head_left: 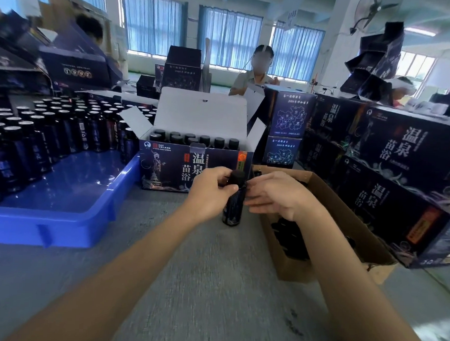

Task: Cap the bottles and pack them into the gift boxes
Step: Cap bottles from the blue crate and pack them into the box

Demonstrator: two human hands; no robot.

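left hand (212,193) fingers wrapped round dark bottle (233,206), upright on the desk (193,272) | right hand (274,195) fingers pinching its black cap (237,176) | open gift box (193,166) just behind, capped bottles inside | blue tray (70,215) left

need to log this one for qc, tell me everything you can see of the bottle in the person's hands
The bottle is small, dark and glossy, with a dark blue printed label and a black cap on top. It stands upright with its base on the grey table, in front of the open gift box. The left hand wraps its upper body from the left; the right hand meets it from the right, near the cap. Whether the cap is fully tightened cannot be told.
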